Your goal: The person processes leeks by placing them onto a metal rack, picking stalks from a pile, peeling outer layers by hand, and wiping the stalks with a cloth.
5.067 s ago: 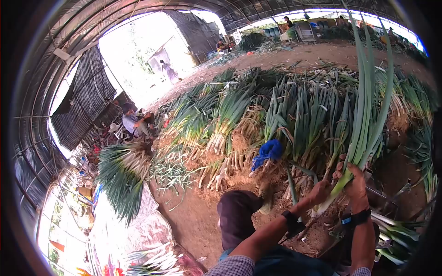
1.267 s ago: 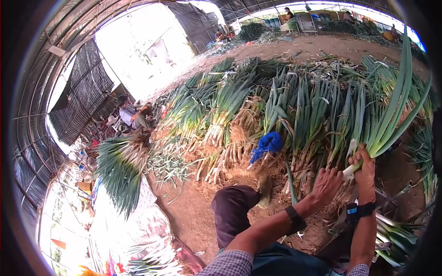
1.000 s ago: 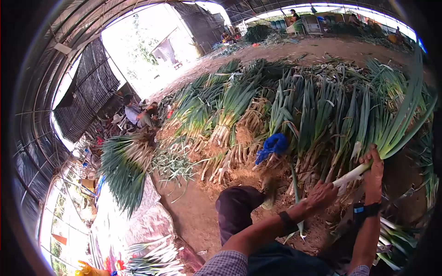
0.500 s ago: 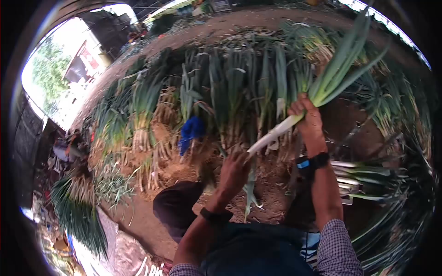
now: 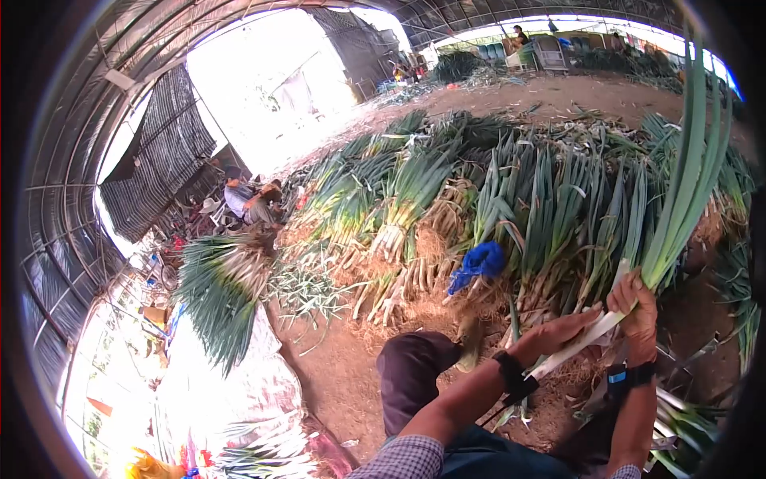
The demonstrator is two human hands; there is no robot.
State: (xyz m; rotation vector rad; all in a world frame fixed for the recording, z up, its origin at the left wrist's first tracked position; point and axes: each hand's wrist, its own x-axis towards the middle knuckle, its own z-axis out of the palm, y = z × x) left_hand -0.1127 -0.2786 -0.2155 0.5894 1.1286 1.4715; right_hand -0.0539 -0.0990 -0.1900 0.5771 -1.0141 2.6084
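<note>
A long leek (image 5: 675,231) slants across the right side, with its white stalk end low and its green leaves rising to the top edge. My right hand (image 5: 635,308) is closed around the stalk just below the leaves. Lower on the stalk, my left hand (image 5: 558,331) lies against it with fingers together, pointing toward the right hand; its fingertips are partly hidden. A pale strip of leaf sheath (image 5: 621,275) sticks up beside the right hand. Behind the hands, several leeks (image 5: 550,215) lie in a long row, roots toward me.
A blue cloth (image 5: 477,265) lies on the row. To the left are a fanned bundle of green onions (image 5: 227,291), loose trimmings (image 5: 307,291) and a pale sheet (image 5: 263,367) bearing more stalks. A seated person (image 5: 249,198) is at the far left. More leeks (image 5: 690,423) lie at lower right.
The view has swung left and up. My left hand has moved from the root end up the stalk, closer to my right hand, which still grips the leek. A pale strip now shows there.
</note>
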